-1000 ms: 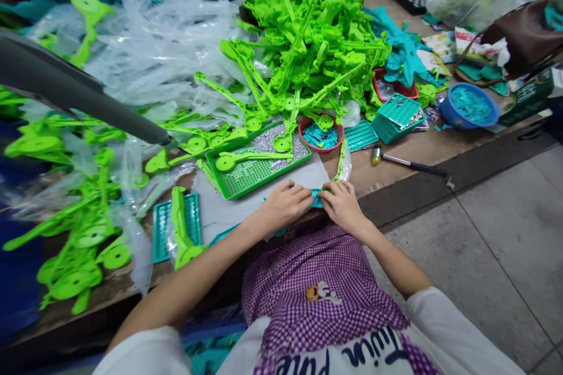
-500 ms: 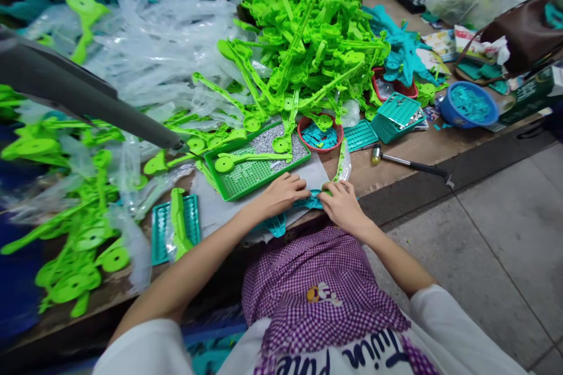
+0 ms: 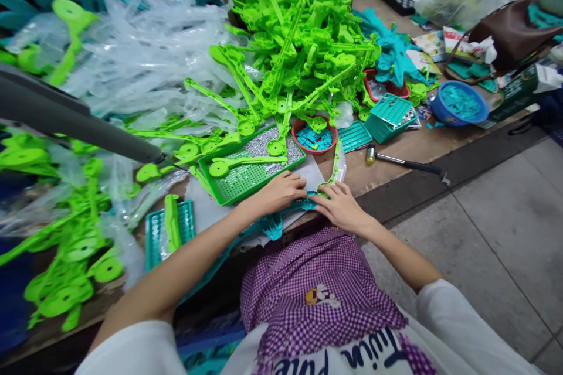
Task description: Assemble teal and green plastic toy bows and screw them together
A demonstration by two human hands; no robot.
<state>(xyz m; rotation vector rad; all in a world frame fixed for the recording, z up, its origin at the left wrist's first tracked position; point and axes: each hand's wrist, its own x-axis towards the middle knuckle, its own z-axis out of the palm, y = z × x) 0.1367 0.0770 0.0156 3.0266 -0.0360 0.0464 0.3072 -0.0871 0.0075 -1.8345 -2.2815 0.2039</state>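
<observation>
At the table's front edge my left hand (image 3: 284,190) has its fingers curled down on a long teal plastic part (image 3: 271,226). Part of the teal piece shows beneath my left forearm. My right hand (image 3: 338,206) pinches the other end of it, thumb toward the left hand. Just beyond the right fingers a lime-green plastic part (image 3: 336,167) with a clear film piece stands out, its near end partly under those fingers. What lies between the fingertips is hidden. A green tray (image 3: 233,184) of small silvery pieces lies past my left hand.
A heap of lime-green parts (image 3: 303,41) fills the back. Beside the tray is a red bowl (image 3: 314,133) of teal pieces. A hammer (image 3: 402,162) lies to the right, near a blue bowl (image 3: 460,102). A grey arm (image 3: 83,117) reaches in from the left.
The view has shifted slightly. More of the teal part shows under my left forearm. My right fingers have moved a little on the part, and the green piece's near end shows more.
</observation>
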